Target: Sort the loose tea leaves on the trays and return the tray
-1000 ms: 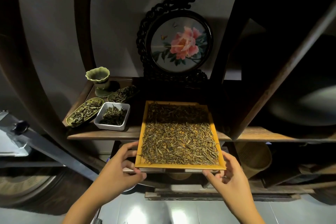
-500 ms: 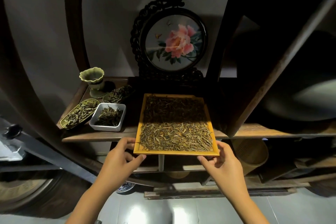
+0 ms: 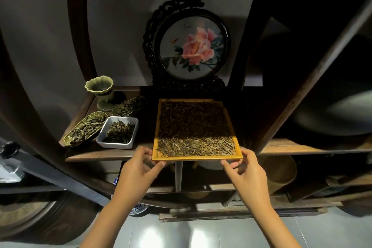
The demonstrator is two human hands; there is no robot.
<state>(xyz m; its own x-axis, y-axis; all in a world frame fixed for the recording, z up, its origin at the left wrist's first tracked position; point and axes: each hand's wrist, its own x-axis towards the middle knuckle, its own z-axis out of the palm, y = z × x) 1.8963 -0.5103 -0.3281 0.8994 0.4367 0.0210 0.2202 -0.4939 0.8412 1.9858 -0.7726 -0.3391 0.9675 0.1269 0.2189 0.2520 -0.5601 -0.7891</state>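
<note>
Compared with the earlier frames, the yellow tray [image 3: 159, 127] has travelled further back onto the wooden shelf [image 3: 302, 147], so that only its near rim now overhangs the shelf's front edge and most of its tea leaves [image 3: 196, 146] lie in shadow. Judged from this, the sorting is done and the return step is in hand, close to finished. The shelf bay is bounded on the right by a slanted dark post [image 3: 314, 70] standing just beside the tray's right rim, and at the back by the round peony screen [image 3: 193, 44], whose base is near the tray's far rim; room to push deeper looks slight. To the left, the white dish [image 3: 102, 139] of leaves sits near the tray's left rim but apart from it, with the oval basket dish [image 3: 68, 140] and the green cup [image 3: 99, 84] beyond. The left hand [image 3: 136, 169] pinches the near left corner, thumb on the rim; the right hand [image 3: 246, 171] holds the near right corner, fingers curled beneath. The next move calls for a short, level push, kept straight to avoid the post and dish, then letting go.
</note>
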